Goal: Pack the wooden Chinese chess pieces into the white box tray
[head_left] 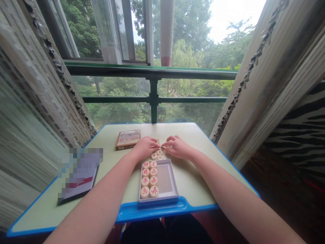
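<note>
Both hands reach over the table just beyond an open white box (175,189). Round wooden chess pieces with red characters (153,181) fill two columns on the box's left side; its right side shows a bare bottom. Loose pieces (159,153) lie on the table past the box's far edge, between the hands. My left hand (147,147) is at the left of these pieces, its fingers bent and pointing right. From the right, my right hand (177,148) touches the pieces with curled fingers. What either hand holds, if anything, is too small to make out.
A flat printed box (128,139) lies beyond my left hand. At the left is a dark-edged, partly blurred flat item (81,179). The pale table (203,179) has a blue rim and a blue tray groove (152,209) at its near edge. Curtains and a green railing (152,71) surround it.
</note>
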Demonstrator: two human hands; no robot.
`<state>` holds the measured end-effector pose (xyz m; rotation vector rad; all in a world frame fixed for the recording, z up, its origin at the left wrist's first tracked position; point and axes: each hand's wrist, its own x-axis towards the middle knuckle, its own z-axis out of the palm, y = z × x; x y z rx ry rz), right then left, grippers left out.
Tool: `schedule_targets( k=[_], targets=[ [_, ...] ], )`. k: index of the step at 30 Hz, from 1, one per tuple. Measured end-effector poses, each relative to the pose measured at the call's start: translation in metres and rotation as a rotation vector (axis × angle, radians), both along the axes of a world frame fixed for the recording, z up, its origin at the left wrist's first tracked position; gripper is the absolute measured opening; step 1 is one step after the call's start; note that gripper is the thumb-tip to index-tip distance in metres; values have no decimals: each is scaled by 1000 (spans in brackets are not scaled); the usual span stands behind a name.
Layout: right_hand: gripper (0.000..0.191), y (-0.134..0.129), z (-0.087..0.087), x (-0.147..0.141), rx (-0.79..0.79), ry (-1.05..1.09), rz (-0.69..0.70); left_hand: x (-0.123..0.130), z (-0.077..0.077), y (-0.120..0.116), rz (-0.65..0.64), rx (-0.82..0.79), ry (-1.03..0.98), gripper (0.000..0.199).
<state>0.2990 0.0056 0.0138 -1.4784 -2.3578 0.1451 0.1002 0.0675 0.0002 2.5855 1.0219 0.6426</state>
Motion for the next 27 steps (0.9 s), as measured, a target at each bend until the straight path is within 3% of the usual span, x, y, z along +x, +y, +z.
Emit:
schedule_targets(
  k=[4, 9, 15, 21, 27],
  targets=[
    [28, -1, 0, -3, 14, -11, 0, 0, 2, 4, 36, 45, -17, 24],
    [30, -1, -2, -5, 31, -10, -4, -8, 12, 8, 177, 91, 16, 29],
    [25, 2, -5, -7, 37, -4, 37, -10, 13, 1, 101, 76, 77, 18],
    [26, 2, -5, -9, 37, 0, 71, -10, 6, 4, 43, 38, 79, 20],
    [27, 3, -6, -8, 45, 2, 57, -8, 9, 5, 72, 35, -1, 36]
  ],
)
